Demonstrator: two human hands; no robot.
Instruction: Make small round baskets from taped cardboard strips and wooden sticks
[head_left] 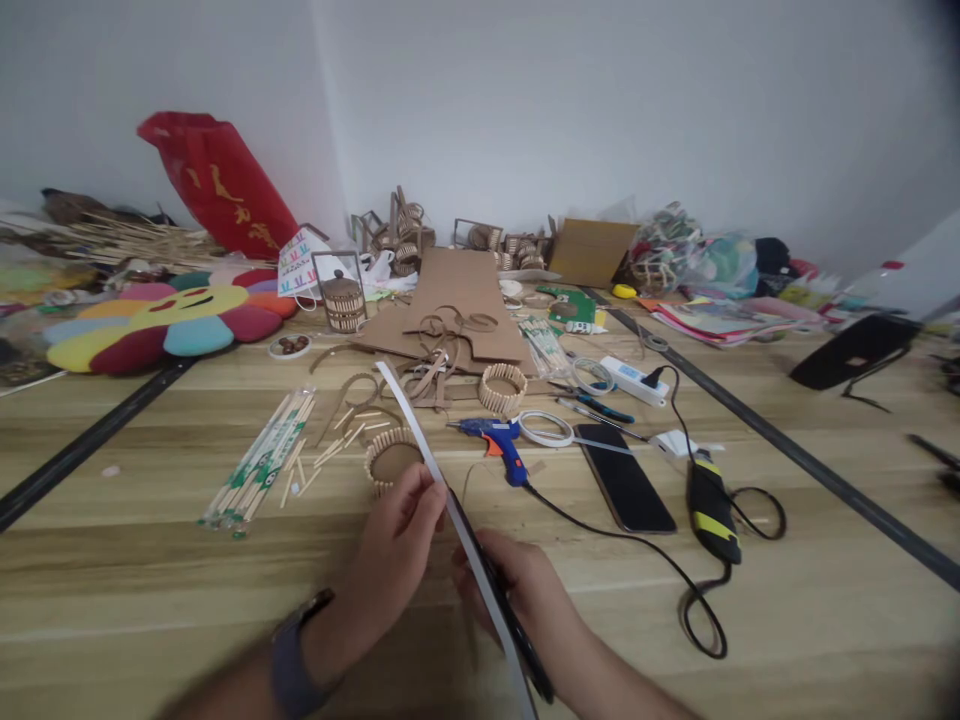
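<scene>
A long white strip (409, 410) runs diagonally up from the bottom edge of the view. My left hand (405, 530) pinches it between thumb and fingers. My right hand (517, 585) is closed around a slim black tool (499, 590) lying along the strip; blur hides its exact kind. Just beyond my left hand, a ring of short wooden sticks (367, 462) rests on the table, partly covered by the hand. Farther off sits a second stick ring (502, 408). A blue glue gun (495, 440) lies to the right of the strip.
Packs of wooden sticks (259, 455) and loose sticks lie left. Right are a phone (626, 480), tape rolls, a power strip (634, 380) and a black-yellow tool (712, 510) with a looping cord. Cardboard (457, 290), a small stick bucket (343, 303) and a flower cushion (187, 315) stand behind.
</scene>
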